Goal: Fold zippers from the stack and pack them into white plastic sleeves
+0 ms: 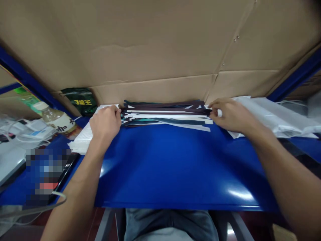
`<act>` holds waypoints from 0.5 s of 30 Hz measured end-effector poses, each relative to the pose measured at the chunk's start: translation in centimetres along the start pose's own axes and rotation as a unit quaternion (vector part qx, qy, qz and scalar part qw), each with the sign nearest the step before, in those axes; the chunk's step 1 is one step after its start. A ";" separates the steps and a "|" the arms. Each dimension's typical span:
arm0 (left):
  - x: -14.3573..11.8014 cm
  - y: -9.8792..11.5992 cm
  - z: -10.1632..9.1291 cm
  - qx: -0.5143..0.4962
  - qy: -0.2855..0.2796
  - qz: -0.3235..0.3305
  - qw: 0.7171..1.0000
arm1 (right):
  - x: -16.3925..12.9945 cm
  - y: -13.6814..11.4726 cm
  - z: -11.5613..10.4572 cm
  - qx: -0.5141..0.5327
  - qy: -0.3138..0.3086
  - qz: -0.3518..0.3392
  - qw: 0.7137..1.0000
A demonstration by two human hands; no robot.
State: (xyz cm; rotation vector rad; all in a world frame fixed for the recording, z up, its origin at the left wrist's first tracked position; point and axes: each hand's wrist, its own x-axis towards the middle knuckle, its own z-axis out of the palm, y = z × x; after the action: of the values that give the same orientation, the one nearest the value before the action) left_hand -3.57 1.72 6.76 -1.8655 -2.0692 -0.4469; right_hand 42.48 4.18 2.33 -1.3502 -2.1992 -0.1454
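Strips [165, 115] of thin flat material, dark and white and some teal, lie in a loose pile at the far side of the blue table [163, 167], just in front of the brown cardboard wall [155, 47]. They lie long from left to right, and the ends are not even. The left hand [105, 124] is at the left end of the pile, with the fingers curled in, and its fingertips touch the ends of the strips; I cannot tell if it really pinches them or only presses on them. The right hand [232, 115] is at the right end, and its thumb and first fingers are closed on the ends of the upper strips there.

Under the left hand and a little to the left of it lies a stack of white sheets [81, 137]. To the right of the right hand there is a heap of clear plastic bags [273, 115], which reaches to the right edge of the table. At the far left a drink bottle [54, 118] lies on its side, and behind it a dark green packet [80, 100] leans at the cardboard. Near the left edge there is a white cable [37, 209] beside a blurred patch. At the near edge, under the table, the knees of the person [170, 224] in grey-blue trousers are visible.
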 end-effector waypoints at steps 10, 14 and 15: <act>-3.1 4.7 0.3 -0.160 -0.057 0.131 0.977 | -1.1 -3.3 2.3 0.140 -0.229 -0.028 0.963; -5.9 7.4 1.6 -0.185 -0.163 0.271 0.931 | -1.4 -7.6 3.6 0.220 -0.212 -0.041 0.951; -6.6 8.0 2.0 -0.183 -0.182 0.292 0.921 | -1.5 -8.9 3.8 0.231 -0.201 -0.037 0.951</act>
State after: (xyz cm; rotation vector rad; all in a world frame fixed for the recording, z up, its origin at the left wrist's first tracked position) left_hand 4.94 -2.54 2.18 -2.8409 -1.5553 -0.3647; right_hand 33.90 0.04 0.09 -1.0976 -2.4013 0.6352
